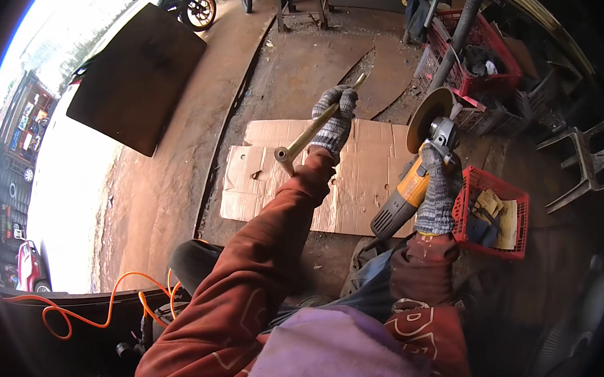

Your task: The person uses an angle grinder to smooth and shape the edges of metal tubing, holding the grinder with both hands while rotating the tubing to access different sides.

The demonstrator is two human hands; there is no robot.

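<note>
from the head camera, looking down over the person's rust-red sleeves: the left hand (335, 118), in a grey knitted glove, is wrapped tight round a yellowish metal tube (318, 124), fingers pressed together about its shaft. the tube slants up and away, its open round end nearest the person, its far tip poking out above the glove. the right hand (438, 197), gloved the same, is clenched round the yellow-and-black body of an angle grinder (417, 178). the grinder's brown disc (427, 117) stands upright at the far end, well apart from the tube. both tools hang in the air above a flattened sheet of cardboard (357, 185) lying on the dirt floor. just right of the grinder hand sits a red plastic basket (466, 219) with papers and dark bits in it. more red crates (485, 79) are stacked further back on the right, near a grey plastic chair (584, 161). an orange cable (100, 314) loops at lower left, and a dark steel plate (139, 75) lies at upper left, a motorbike (185, 2) beyond it.
</note>
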